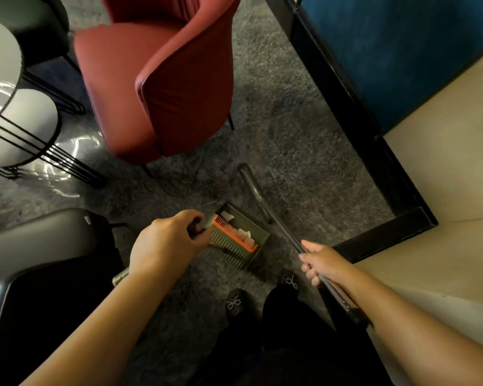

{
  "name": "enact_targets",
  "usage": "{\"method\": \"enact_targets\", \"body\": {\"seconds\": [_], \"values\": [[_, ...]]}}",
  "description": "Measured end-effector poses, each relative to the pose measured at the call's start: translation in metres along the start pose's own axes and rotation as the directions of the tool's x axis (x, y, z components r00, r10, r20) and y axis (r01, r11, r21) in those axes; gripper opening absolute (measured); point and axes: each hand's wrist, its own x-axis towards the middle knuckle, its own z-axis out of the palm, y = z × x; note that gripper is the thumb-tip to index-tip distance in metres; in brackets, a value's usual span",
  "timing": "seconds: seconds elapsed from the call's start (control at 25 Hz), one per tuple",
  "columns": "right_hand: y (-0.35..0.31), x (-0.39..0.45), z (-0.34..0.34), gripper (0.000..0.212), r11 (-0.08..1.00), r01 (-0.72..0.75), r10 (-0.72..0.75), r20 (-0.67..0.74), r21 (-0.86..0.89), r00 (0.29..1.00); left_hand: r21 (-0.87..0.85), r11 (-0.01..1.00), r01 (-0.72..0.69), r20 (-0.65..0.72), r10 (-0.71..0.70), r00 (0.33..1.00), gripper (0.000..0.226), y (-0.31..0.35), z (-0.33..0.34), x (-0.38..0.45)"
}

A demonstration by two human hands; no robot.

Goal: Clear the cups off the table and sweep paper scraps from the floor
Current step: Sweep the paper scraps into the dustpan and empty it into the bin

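While your left hand (165, 243) grips the dustpan (240, 238), holding two scraps (243, 233), your right hand (322, 263) clasps a broom (265, 207) slanting away leftward.

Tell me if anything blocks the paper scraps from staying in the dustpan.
Nothing visible does. The white paper scraps already lie inside the dustpan, behind its orange comb. The left hand grips its handle; the right hand grips the broom handle.

A lounge or office waiting area: grey carpet (290, 129), a red armchair (162, 79), round white side tables (0, 65) on black wire legs, a blue partition (388, 45).
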Motion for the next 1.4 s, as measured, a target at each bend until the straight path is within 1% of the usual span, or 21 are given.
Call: {"method": "enact_targets", "body": {"seconds": [0.2, 0.4, 0.64, 0.76, 0.84, 1.04, 1.16, 1.4], "values": [[-0.047, -0.012, -0.039, 0.059, 0.996, 0.064, -0.062, -0.027, 0.067, 0.998, -0.018, 0.997, -0.076, 0.030, 0.076, 0.997, 0.034, 0.057, -0.012, 0.045], [-0.099, -0.012, -0.100, 0.059, 0.989, 0.119, -0.115, -0.049, 0.091, 0.992, -0.022, 0.986, -0.163, 0.031, 0.163, 0.986, 0.040, 0.132, -0.009, 0.117], [-0.186, -0.007, -0.179, 0.059, 0.985, 0.166, -0.164, -0.035, 0.054, 0.986, -0.020, 0.980, -0.199, -0.023, 0.199, 0.980, 0.041, 0.218, -0.013, 0.205], [-0.223, -0.005, -0.204, 0.060, 0.977, 0.210, -0.208, -0.044, 0.049, 0.977, -0.012, 0.978, -0.207, -0.078, 0.206, 0.975, 0.041, 0.250, -0.020, 0.237], [-0.252, 0.001, -0.218, 0.060, 0.973, 0.221, -0.218, -0.043, 0.063, 0.975, -0.021, 0.979, -0.202, -0.090, 0.200, 0.976, 0.039, 0.269, -0.023, 0.267], [-0.343, 0.026, -0.249, 0.060, 0.971, 0.227, -0.224, -0.048, 0.077, 0.973, -0.065, 0.978, -0.200, -0.098, 0.193, 0.976, 0.039, 0.307, -0.026, 0.365], [-0.412, 0.046, -0.263, 0.060, 0.970, 0.232, -0.229, -0.057, 0.074, 0.972, -0.109, 0.976, -0.187, -0.105, 0.175, 0.979, 0.039, 0.320, -0.024, 0.434], [-0.546, 0.072, -0.291, 0.059, 0.964, 0.254, -0.248, -0.074, 0.080, 0.966, -0.123, 0.978, -0.170, -0.099, 0.159, 0.982, 0.042, 0.352, -0.036, 0.578]]}}
